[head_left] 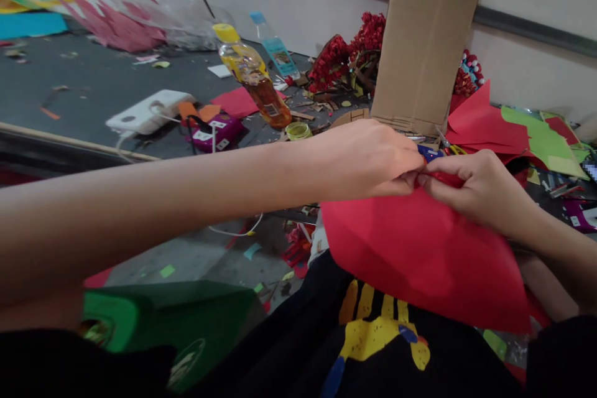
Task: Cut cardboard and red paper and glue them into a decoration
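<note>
A large sheet of red paper hangs over my lap, its lower edge curved and its upper part gathered toward a point. My left hand pinches the top of the paper, knuckles up and fingertips mostly hidden. Right beside it, my right hand grips the same top edge between thumb and forefinger. The fingertips of both hands nearly touch. A small blue item shows just behind them on the table.
The dark table holds a tilted amber bottle, a blue-labelled bottle, a white power strip, paper scraps and red decorations. An upright cardboard piece stands behind my hands. A green bin is at lower left.
</note>
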### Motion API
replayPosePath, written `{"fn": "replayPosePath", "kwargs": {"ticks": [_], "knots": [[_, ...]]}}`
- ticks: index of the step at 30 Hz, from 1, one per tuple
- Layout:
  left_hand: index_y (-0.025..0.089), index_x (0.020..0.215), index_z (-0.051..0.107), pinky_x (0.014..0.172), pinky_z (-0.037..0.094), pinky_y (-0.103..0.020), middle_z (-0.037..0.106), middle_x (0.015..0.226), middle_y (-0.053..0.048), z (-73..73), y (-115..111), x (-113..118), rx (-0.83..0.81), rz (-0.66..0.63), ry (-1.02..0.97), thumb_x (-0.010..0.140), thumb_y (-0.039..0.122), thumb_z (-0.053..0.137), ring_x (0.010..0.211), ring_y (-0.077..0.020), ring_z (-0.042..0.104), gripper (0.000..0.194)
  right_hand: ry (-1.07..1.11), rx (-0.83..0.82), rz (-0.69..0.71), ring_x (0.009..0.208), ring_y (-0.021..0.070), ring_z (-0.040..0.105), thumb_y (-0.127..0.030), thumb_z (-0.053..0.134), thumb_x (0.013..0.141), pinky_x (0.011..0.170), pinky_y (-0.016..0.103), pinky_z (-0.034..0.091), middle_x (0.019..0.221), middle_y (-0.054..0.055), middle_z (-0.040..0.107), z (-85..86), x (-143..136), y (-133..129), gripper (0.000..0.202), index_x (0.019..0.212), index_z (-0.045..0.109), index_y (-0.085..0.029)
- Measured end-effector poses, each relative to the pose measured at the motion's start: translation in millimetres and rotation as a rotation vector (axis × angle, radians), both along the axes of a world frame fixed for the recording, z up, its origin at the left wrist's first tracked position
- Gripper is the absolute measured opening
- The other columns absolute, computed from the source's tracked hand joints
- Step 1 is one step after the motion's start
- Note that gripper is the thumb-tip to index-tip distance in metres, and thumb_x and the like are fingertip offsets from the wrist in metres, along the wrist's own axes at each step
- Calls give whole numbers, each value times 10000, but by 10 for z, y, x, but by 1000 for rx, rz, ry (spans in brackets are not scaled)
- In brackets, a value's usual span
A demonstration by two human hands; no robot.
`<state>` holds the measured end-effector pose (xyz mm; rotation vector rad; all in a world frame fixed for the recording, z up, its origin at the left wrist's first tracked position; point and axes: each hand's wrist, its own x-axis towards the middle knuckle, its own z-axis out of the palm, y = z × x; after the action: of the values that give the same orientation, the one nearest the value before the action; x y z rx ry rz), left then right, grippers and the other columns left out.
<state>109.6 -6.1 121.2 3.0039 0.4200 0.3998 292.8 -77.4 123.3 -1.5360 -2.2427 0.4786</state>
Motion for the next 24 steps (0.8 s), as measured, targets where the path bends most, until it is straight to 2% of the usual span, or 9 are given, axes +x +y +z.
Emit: {"fn": "replayPosePath", "kwargs": {"ticks": [6,12,20,24], "knots": [[193,793,684,689,458,-221,667,719,21,-147,193,58,-269,48,-127,809,252,515,715,-122,623,180,114,15,-24,575,109,495,-327,526,833,558,235,348,625,6,613,-183,104,121,264,783,715,-150],[150,841,685,644,457,-215,670,723,4,-283,303,149,-485,166,-262,818,294,512,692,-114,601,226,198,61,-39,675,149,578,-352,531,837,621,253,413,761,33,689,-290,186,254,284,857,735,-156],[136,826,666,655,441,-234,667,725,-12,-497,513,259,-380,246,-319,801,261,531,669,-114,581,186,168,105,-99,602,131,517,-403,526,840,565,240,354,643,16,625,-510,313,485,341,897,730,-135],[122,852,643,719,446,-253,662,771,-27,-556,686,190,-274,357,-328,812,244,494,723,-129,592,197,138,93,-142,603,130,526,-408,529,840,564,238,356,642,17,628,-533,364,499,340,863,724,-130]]}}
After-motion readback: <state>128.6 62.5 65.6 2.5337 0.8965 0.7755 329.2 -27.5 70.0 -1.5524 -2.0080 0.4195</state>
